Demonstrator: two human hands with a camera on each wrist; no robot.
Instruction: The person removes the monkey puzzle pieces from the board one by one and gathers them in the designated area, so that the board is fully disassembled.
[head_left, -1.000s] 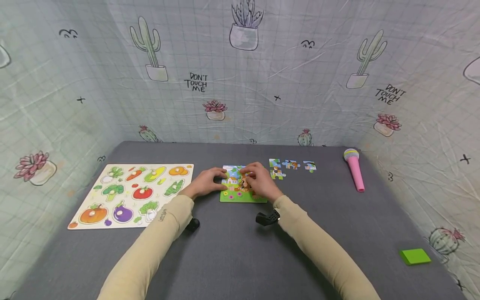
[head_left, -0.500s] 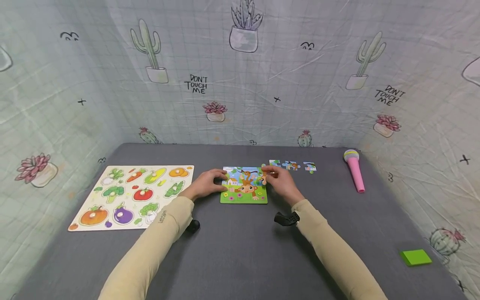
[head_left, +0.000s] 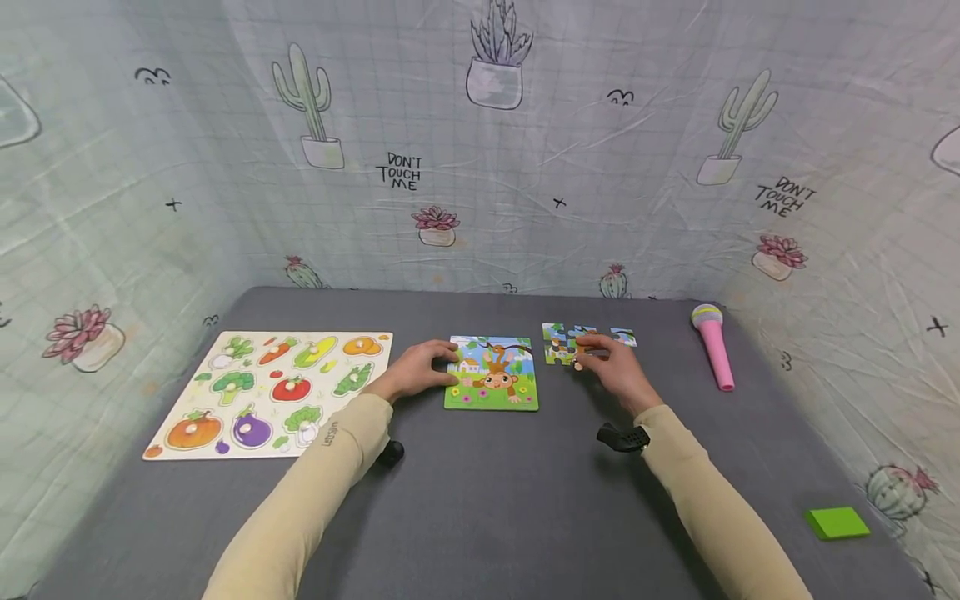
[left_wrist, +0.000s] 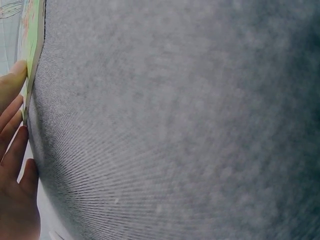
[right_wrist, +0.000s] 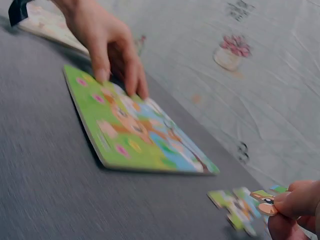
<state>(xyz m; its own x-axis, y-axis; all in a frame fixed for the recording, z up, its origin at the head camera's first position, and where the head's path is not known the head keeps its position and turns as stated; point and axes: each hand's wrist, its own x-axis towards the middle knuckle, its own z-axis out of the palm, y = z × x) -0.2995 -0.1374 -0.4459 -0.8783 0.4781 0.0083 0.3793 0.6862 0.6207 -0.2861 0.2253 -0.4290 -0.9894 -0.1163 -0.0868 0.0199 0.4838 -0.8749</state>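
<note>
- on the bench (head_left: 480,500), left hand (head_left: 416,369) rests loosely spread on the puzzle (head_left: 491,375) edge, probably steadying it
- right hand (head_left: 618,368) pinches a piece (right_wrist: 269,207), prob for finer control

Right Hand Pinching Puzzle Piece, Left Hand on Board

The right hand (right_wrist: 297,207), cut off by the frame edge, pinches a puzzle piece (right_wrist: 265,204) between thumb and finger. An eye is printed on this piece. Loose pieces (right_wrist: 232,206), partly blurred, lie just beside it on the grey surface (right_wrist: 45,150).

The puzzle board (right_wrist: 145,132) lies flat, near the loose pieces but apart from them. Its print includes pink flowers on green. The left hand (right_wrist: 106,42) touches the board with its fingertips at the side away from the loose pieces.

A pale board (right_wrist: 47,25) lies partly hidden behind the left hand. The fabric backdrop (right_wrist: 200,30) carries a printed potted plant (right_wrist: 231,52).
</note>
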